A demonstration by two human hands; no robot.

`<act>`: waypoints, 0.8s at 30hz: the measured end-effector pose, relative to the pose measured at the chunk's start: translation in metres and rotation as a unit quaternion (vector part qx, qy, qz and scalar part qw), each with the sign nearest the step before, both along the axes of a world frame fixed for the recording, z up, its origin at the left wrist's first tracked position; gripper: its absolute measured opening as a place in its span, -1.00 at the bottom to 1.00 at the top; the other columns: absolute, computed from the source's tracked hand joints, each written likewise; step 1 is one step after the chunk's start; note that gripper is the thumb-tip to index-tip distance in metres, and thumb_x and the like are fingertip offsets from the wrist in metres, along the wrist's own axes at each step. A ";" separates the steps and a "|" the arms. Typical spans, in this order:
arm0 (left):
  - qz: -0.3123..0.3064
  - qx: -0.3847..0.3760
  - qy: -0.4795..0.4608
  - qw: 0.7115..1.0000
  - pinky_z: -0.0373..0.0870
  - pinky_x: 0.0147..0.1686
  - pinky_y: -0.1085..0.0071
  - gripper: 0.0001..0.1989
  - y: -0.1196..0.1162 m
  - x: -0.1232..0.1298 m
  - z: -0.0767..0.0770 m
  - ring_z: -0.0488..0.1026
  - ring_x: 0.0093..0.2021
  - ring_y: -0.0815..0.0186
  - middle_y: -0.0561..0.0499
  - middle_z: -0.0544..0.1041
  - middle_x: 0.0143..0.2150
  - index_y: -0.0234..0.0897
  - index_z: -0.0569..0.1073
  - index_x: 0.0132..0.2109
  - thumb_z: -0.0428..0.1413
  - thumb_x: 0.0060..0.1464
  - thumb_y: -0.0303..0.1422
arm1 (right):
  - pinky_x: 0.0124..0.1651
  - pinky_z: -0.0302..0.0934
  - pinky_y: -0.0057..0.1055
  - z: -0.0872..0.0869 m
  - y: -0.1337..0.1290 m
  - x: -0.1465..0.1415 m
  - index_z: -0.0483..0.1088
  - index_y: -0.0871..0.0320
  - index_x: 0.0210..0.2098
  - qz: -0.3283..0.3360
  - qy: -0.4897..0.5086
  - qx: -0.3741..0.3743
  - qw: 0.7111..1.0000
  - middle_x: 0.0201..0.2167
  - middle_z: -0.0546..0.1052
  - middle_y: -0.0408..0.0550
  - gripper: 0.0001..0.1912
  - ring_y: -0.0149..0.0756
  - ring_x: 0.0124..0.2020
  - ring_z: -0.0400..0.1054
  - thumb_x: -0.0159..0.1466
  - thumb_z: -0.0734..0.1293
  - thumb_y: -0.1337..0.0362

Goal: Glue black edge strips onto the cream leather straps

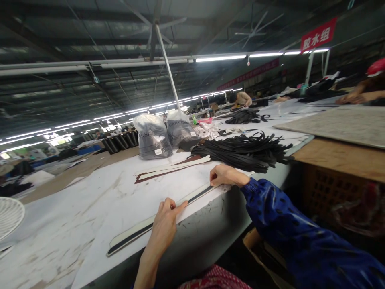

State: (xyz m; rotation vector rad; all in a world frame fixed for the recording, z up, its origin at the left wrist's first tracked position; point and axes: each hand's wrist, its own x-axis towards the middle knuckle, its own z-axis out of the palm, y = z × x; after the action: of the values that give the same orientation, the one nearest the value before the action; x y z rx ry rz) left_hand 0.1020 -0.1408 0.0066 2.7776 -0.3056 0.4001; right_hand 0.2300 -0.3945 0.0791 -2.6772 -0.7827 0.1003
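A long cream strip (130,233) lies slantwise along the table's front edge, with a narrower black strip (200,195) on top of it. My left hand (165,224) rests across the middle of both, forefinger stretched along the black strip and the other fingers curled. Farther right, my right hand (225,175) has its fingertips pinched together on the black strip near its far end. Part of the strips is hidden under my hands. Behind them lie several brown and cream strips (171,168). A large heap of black strips (243,150) sits beyond my right hand.
Two filled plastic bags (154,138) stand at the back of the white-covered table (75,204). A white basket (10,218) is at the left edge. On the right are a grey board (343,124) and an orange crate (321,188). A co-worker's hands (357,95) are at far right.
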 end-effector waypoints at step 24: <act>-0.116 -0.106 -0.053 0.986 0.33 -0.05 0.32 -0.60 -0.062 0.037 0.012 0.35 -0.10 0.24 -0.07 0.43 -0.11 -0.21 0.46 0.07 -0.14 0.19 -0.51 | -0.30 0.18 -0.46 -0.003 0.005 0.001 0.54 0.08 -0.29 -0.038 -0.034 -0.069 0.996 -0.26 0.57 -0.06 -0.73 -0.19 -0.17 0.41 0.01 0.43 0.13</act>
State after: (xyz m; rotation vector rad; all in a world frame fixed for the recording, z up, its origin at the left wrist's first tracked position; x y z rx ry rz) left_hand 0.1387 -0.2024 0.0187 2.4831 -0.5691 0.4907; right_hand 0.2313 -0.3898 0.0758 -2.8513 -0.7161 0.0460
